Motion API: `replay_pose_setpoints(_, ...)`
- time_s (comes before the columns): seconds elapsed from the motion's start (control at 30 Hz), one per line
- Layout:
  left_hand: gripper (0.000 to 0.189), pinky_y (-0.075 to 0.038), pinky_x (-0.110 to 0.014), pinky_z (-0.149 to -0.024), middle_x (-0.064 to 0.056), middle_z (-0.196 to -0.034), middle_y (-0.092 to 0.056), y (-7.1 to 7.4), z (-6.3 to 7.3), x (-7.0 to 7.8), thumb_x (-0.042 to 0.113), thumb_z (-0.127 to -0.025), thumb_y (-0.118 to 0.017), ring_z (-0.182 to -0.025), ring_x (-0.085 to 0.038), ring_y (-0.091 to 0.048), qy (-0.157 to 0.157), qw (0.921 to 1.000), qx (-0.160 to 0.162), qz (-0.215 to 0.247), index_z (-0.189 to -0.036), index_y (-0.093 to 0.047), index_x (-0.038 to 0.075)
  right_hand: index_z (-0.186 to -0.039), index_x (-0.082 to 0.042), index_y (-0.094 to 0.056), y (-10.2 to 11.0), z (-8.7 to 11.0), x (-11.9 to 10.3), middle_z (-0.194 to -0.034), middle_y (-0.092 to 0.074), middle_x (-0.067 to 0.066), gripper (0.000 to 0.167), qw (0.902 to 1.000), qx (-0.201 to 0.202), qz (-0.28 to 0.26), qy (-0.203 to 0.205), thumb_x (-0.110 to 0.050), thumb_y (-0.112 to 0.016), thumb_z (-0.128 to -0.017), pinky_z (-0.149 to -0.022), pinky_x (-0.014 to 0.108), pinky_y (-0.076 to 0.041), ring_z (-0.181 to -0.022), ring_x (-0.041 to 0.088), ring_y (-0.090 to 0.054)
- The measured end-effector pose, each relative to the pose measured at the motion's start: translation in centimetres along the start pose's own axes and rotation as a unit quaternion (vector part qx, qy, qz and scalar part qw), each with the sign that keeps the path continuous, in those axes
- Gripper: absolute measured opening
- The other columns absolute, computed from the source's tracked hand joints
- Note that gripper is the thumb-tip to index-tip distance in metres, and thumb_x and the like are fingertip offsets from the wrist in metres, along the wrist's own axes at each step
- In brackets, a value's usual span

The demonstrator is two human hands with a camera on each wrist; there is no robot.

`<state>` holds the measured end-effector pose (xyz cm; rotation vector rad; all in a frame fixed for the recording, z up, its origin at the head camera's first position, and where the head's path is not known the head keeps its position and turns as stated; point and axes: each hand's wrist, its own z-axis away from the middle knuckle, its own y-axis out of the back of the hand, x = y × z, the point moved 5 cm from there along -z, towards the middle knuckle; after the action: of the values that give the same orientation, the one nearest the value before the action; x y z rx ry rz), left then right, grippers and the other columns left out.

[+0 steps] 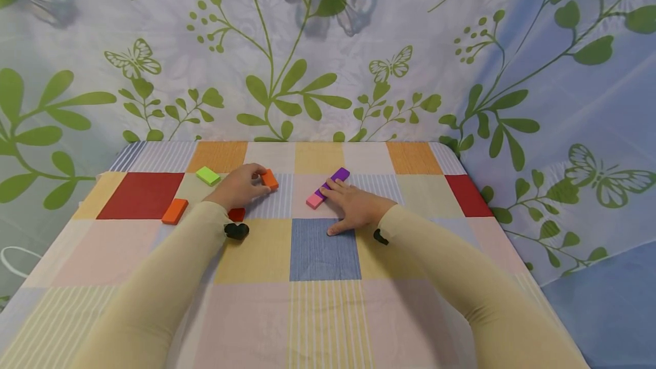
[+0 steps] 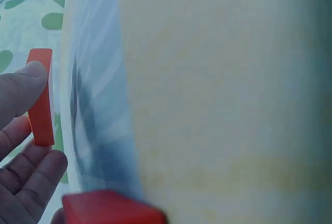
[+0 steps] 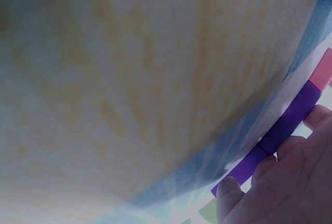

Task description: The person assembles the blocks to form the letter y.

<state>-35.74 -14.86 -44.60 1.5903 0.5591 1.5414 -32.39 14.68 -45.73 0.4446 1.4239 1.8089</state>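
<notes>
My left hand point(image 1: 237, 185) pinches an orange block point(image 1: 270, 180) near the back of the table; in the left wrist view the thumb lies over this orange block point(image 2: 41, 102), with fingers behind and below. To its right, a pink block point(image 1: 315, 201) and two purple blocks point(image 1: 340, 174) form a slanted row, end to end. My right hand point(image 1: 361, 206) is spread with its fingertips on the row, partly covering it. The right wrist view shows the fingers along the side of the purple blocks point(image 3: 291, 116).
A red block point(image 1: 237, 214) lies by my left wrist, partly hidden by it. Further left are a lime green block point(image 1: 208, 175) and another orange block point(image 1: 175, 211). The patchwork tablecloth point(image 1: 246, 323) ends at a leaf-patterned curtain point(image 1: 307, 44) behind.
</notes>
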Motion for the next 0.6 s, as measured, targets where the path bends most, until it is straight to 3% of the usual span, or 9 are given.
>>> replay_pose_setpoints(0.27, 0.059, -0.043, -0.057, -0.116, -0.017, -0.143, -0.059, -0.6, 0.0, 0.8, 0.03, -0.096, -0.077, -0.132, -0.036, -0.055, -0.015, 0.9999, 0.001, 0.008, -0.146, -0.055, 0.009, -0.171, -0.019, -0.012, -0.1, 0.1, 0.0, -0.179, -0.002, 0.012, 0.117, 1.0, -0.001, -0.002, 0.0, -0.075, -0.07, -0.085, -0.133, 0.051, -0.013, -0.166, 0.032, -0.001)
replay_pose_setpoints(0.6, 0.076, -0.04, -0.055, -0.12, -0.018, -0.15, -0.054, -1.1, 0.1, 1.7, 0.032, -0.095, -0.076, -0.134, -0.036, -0.053, -0.021, 0.9997, -0.005, -0.009, -0.158, -0.045, 0.005, -0.171, -0.018, -0.014, 0.0, 0.1, -0.1, -0.178, -0.003, 0.013, 0.117, 1.0, 0.001, -0.003, 0.001, -0.074, -0.071, -0.085, -0.133, 0.05, -0.013, -0.166, 0.033, -0.001)
